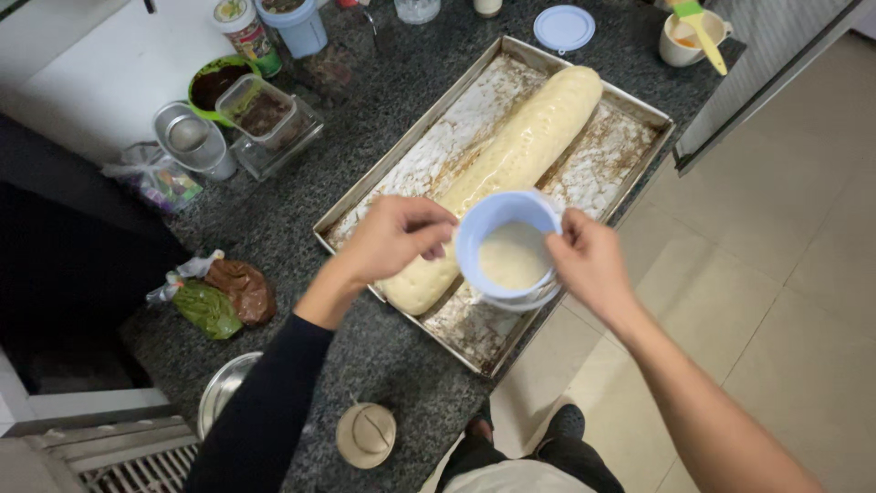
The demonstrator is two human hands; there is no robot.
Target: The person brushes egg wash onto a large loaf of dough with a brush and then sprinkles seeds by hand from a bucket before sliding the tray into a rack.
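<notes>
A long roll of pale dough lies diagonally in a floured metal baking tray on the dark granite counter. Over the tray's near end, my right hand grips the rim of a light blue plastic tub holding a pale, grainy powder. My left hand hovers just left of the tub, over the dough roll's near end, with its fingertips pinched together; what they hold, if anything, is too small to see.
A white cup with a green and yellow brush and a blue lid sit past the tray. Containers of dark filling, a metal sifter, tied bags, a steel bowl and a small round lid crowd the counter's left side.
</notes>
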